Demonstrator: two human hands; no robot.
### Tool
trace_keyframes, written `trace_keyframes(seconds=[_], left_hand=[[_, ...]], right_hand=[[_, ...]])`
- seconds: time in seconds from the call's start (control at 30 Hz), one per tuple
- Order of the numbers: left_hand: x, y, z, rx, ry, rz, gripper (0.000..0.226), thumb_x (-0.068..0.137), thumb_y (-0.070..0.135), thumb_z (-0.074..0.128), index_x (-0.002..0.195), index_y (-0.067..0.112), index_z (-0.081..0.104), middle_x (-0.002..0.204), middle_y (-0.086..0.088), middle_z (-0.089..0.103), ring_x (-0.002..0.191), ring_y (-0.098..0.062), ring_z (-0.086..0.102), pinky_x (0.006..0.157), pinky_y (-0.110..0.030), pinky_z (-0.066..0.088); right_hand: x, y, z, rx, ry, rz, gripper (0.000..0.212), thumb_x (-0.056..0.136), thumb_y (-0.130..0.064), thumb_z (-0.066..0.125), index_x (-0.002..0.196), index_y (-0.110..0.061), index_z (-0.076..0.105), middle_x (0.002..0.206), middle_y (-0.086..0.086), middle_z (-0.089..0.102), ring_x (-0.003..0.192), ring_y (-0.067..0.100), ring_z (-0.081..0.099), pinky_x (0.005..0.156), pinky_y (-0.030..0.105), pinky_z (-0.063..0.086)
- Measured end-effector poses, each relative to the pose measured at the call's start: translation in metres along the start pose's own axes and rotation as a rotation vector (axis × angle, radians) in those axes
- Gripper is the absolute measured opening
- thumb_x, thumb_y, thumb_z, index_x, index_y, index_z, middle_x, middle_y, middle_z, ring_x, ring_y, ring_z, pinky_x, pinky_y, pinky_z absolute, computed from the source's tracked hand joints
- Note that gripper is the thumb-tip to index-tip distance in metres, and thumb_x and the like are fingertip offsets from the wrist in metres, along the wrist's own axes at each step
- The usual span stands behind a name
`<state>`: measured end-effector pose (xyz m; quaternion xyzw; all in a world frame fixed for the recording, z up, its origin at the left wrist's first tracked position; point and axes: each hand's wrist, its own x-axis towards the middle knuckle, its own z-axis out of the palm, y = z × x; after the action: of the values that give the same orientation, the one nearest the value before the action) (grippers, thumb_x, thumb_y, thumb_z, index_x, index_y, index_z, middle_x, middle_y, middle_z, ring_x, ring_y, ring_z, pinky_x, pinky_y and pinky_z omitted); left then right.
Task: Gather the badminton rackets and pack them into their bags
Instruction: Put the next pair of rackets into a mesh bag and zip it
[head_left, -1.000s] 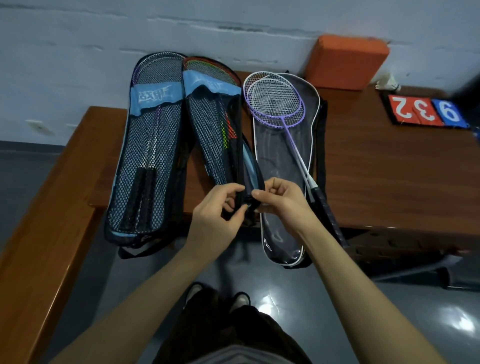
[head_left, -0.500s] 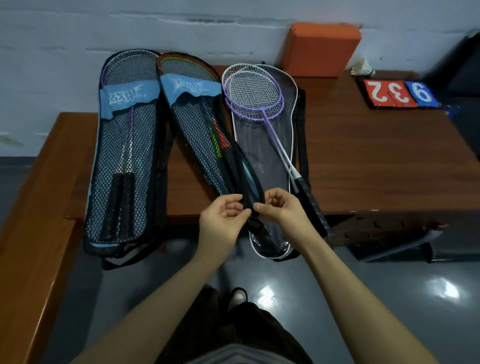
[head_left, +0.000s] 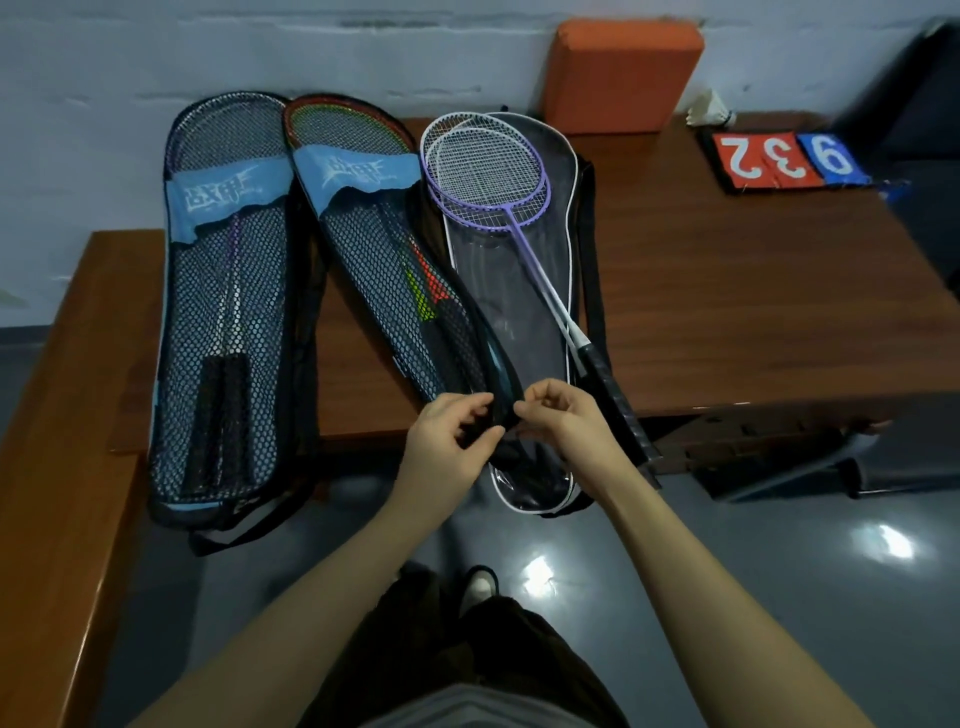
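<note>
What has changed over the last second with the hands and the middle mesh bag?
Very little. The left hand and right hand still pinch the near end of the middle mesh bag, fingers shifted only slightly; whether any zipper moved is hidden. The view itself swung. The left mesh bag, clear bag and purple rackets lying on it stayed put on the table.

views: 1, head-worn wide-angle, no second view so no overlap | aim: forward and steeply down over desk (head_left: 727, 322) front edge | range: close, both forearms run in from the bottom edge | far limit: wall behind desk | bottom: wearer's own legs, shoe, floor | edges bowed by lens
</note>
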<state>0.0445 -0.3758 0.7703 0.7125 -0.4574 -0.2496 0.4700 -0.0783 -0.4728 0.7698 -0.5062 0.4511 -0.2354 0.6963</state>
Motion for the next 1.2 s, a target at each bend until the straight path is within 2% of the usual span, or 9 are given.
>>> trace_keyframes(seconds=[0.1,0.23,0.37,0.7,0.87,0.93,1.03,1.1,1.2], left_hand=[[0.009,-0.01,0.004,0.198,-0.226,-0.021,0.046,0.083,0.041,0.045,0.124,0.022,0.058,0.128,0.006,0.049,0.121,-0.013,0.037,0.103,-0.029,0.024],[0.026,-0.024,0.01,0.453,-0.399,0.041,0.055,0.084,0.045,0.029,0.133,0.026,0.047,0.146,0.004,0.034,0.133,-0.017,0.023,0.102,-0.03,0.015],[0.051,-0.032,-0.002,0.447,-0.302,0.031,0.054,0.085,0.042,0.031,0.13,0.019,0.051,0.137,-0.002,0.046,0.128,-0.019,0.034,0.099,-0.027,0.018],[0.201,-0.078,-0.095,0.547,-0.002,-0.087,0.042,0.092,0.028,0.052,0.128,0.007,0.05,0.123,-0.014,0.048,0.113,-0.033,0.045,0.095,-0.043,0.034],[0.276,-0.111,-0.124,0.62,0.061,-0.115,0.054,0.084,0.038,0.053,0.123,0.001,0.051,0.115,-0.026,0.049,0.094,-0.043,0.053,0.076,-0.048,0.048],[0.293,-0.118,-0.125,0.557,0.062,-0.094,0.055,0.081,0.034,0.06,0.121,-0.003,0.051,0.109,-0.027,0.049,0.088,-0.042,0.055,0.071,-0.047,0.051],[0.309,-0.129,-0.125,0.42,0.071,-0.104,0.056,0.077,0.019,0.073,0.121,-0.007,0.049,0.112,-0.026,0.042,0.097,-0.039,0.05,0.085,-0.042,0.048],[0.311,-0.132,-0.125,0.325,0.089,-0.117,0.053,0.078,0.007,0.071,0.123,-0.008,0.047,0.118,-0.025,0.037,0.107,-0.035,0.045,0.095,-0.022,0.036],[0.306,-0.131,-0.131,0.252,0.132,-0.1,0.049,0.08,-0.001,0.065,0.125,-0.006,0.047,0.121,-0.022,0.034,0.113,-0.025,0.04,0.094,0.0,0.019]], right_hand=[[0.004,0.007,-0.009,-0.125,0.133,0.023,0.019,0.088,-0.002,0.058,0.072,-0.011,0.053,0.066,0.004,0.053,0.066,0.023,0.056,0.069,0.038,0.05],[0.016,0.011,-0.014,-0.404,0.189,-0.007,0.009,0.09,-0.02,0.056,0.081,-0.02,0.057,0.074,-0.003,0.058,0.073,0.017,0.056,0.076,0.04,0.048],[0.039,0.001,-0.002,-0.58,0.229,-0.079,0.011,0.092,-0.018,0.053,0.097,-0.009,0.058,0.091,0.003,0.06,0.083,0.015,0.055,0.073,0.024,0.038],[0.179,-0.05,0.067,-0.812,0.167,-0.126,0.016,0.089,-0.026,0.058,0.097,-0.012,0.057,0.094,0.006,0.061,0.086,0.022,0.057,0.071,0.031,0.044],[0.255,-0.077,0.111,-0.9,0.185,-0.102,0.029,0.09,-0.031,0.057,0.11,-0.011,0.052,0.105,0.006,0.061,0.094,0.024,0.058,0.072,0.032,0.044],[0.273,-0.083,0.119,-0.913,0.202,-0.09,0.036,0.09,-0.03,0.057,0.12,-0.011,0.048,0.113,0.006,0.061,0.1,0.025,0.058,0.076,0.035,0.046],[0.299,-0.084,0.132,-0.901,0.227,-0.051,0.042,0.09,-0.025,0.058,0.127,-0.01,0.046,0.12,0.008,0.06,0.108,0.027,0.058,0.085,0.04,0.049],[0.308,-0.084,0.138,-0.88,0.236,-0.058,0.043,0.089,-0.019,0.058,0.129,-0.008,0.047,0.122,0.01,0.06,0.11,0.028,0.057,0.091,0.041,0.048],[0.311,-0.087,0.147,-0.83,0.245,-0.167,0.04,0.09,-0.011,0.055,0.129,-0.005,0.05,0.124,0.011,0.059,0.112,0.025,0.056,0.094,0.036,0.045]])
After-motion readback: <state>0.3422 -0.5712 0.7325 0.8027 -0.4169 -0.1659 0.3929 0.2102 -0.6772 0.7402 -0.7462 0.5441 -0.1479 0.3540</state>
